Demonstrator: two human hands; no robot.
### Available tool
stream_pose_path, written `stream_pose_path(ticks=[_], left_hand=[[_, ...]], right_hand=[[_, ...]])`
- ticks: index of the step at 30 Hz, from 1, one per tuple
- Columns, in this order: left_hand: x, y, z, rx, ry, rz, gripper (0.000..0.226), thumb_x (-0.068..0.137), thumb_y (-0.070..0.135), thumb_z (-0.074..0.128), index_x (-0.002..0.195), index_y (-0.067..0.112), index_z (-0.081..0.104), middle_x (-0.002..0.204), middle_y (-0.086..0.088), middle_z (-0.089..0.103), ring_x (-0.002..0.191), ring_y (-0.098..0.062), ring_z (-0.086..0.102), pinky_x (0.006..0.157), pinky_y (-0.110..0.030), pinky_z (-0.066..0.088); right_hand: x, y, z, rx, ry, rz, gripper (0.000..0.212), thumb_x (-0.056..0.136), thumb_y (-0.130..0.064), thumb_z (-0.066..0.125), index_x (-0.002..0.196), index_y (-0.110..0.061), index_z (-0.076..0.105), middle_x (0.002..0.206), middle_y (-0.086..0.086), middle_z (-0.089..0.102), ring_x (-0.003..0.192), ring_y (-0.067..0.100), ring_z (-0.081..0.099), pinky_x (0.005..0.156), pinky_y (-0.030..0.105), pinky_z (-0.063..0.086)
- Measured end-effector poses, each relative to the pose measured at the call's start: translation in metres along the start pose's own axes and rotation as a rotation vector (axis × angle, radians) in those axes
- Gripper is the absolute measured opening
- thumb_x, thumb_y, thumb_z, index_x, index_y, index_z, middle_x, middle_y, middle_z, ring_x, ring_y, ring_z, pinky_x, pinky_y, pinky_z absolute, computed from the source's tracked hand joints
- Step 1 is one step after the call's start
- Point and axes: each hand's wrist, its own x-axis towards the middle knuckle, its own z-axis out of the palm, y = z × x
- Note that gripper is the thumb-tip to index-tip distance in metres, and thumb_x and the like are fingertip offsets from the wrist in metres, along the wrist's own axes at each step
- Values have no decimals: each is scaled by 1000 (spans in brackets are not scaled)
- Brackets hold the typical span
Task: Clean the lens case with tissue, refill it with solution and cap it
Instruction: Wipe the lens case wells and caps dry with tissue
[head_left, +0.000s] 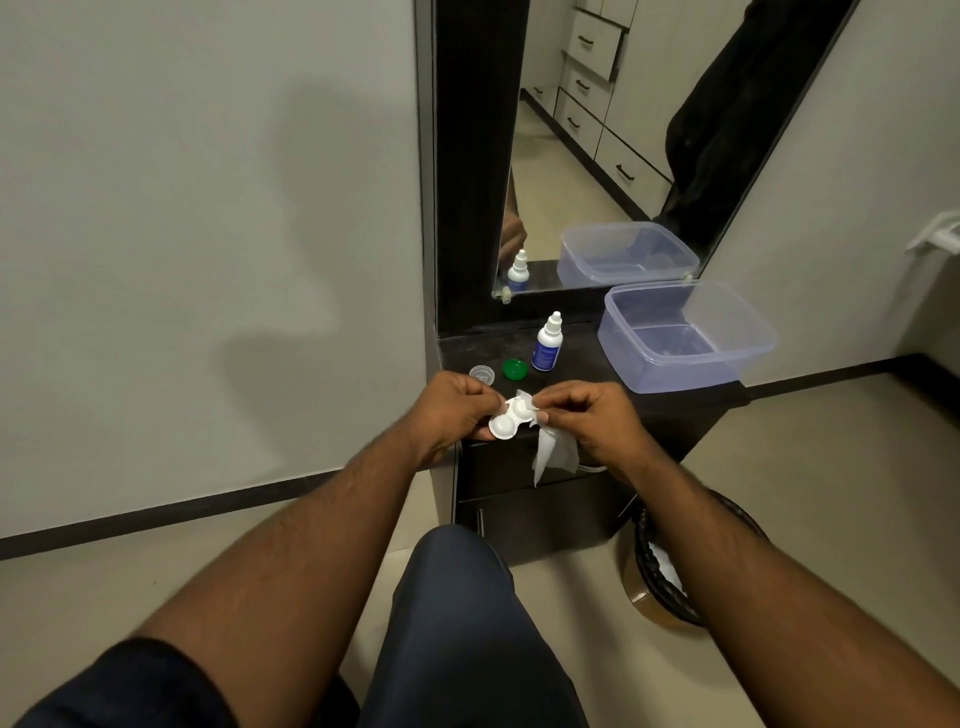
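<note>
- Head view: the left hand (451, 410) holds the white lens case (511, 420) out in front of the body, just above the near edge of the dark bench (587, 364); its fingers curl round the case's left end, presumably to keep the two wells facing up and steady.
- The right hand (592, 421) has its thumb and fingertips pinched together on a tissue (556, 449), pressing a bunched corner into the case's right-hand well (the rest hangs loose below the hand); that grip looks suited to twisting the paper round inside the cup.
- My reading is that the wiping step is under way; the left well shows bare and white, though whether it is already dry I cannot tell.
- Both caps sit off the case on the bench just beyond the hands: a clear cap (480, 373) and, just beside it, a green cap (515, 369), probably parked within reach for closing later.
- The solution bottle (547, 343) stands upright just beyond the green cap, still with its own white cap on, so the refill is not yet begun.
- A clear plastic tub (748, 332) sits on the bench's far right, apart from the work.
- A bin (644, 530) stands on the floor beside the bench, under the right forearm, handy for the used tissue.
</note>
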Motion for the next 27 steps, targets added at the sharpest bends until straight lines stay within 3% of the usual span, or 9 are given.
stream_pose_path(ticks=[8, 14, 20, 24, 27], left_hand=[[1, -1, -1, 10, -12, 4, 9, 84, -1, 65, 80, 3, 71, 74, -11, 69, 54, -9, 66, 54, -21, 58], [1, 0, -2, 38, -34, 13, 10, 83, 0, 65, 78, 5, 72, 73, -10, 70, 57, -11, 67, 55, -22, 57], [2, -1, -2, 22, -30, 15, 8, 83, -1, 65, 79, 2, 71, 73, -12, 70, 58, -13, 68, 58, -24, 59], [2, 1, -4, 73, -49, 12, 8, 83, 2, 66, 80, 5, 72, 75, -12, 71, 61, -14, 68, 58, -24, 58], [2, -1, -2, 56, -26, 9, 9, 83, 1, 65, 78, 6, 72, 74, -12, 70, 59, -13, 67, 58, -24, 59]], right_hand=[[0, 1, -1, -43, -15, -38, 18, 75, 7, 69, 83, -8, 75, 92, -1, 67, 90, 7, 63, 80, 16, 50], [4, -4, 6, -14, 39, -56, 15, 74, 12, 67, 82, 1, 73, 86, 1, 67, 77, -5, 62, 74, 9, 49], [6, -3, 3, 6, 19, -8, 13, 74, 8, 69, 79, -3, 73, 82, 3, 70, 77, 1, 64, 72, 13, 51], [5, -8, 9, 53, 75, -9, 15, 75, 11, 66, 84, -1, 72, 81, 2, 69, 72, -6, 63, 67, 6, 48], [-1, -3, 12, 47, 86, -13, 18, 75, 7, 69, 83, -9, 73, 83, -2, 70, 74, -3, 64, 69, 10, 50]])
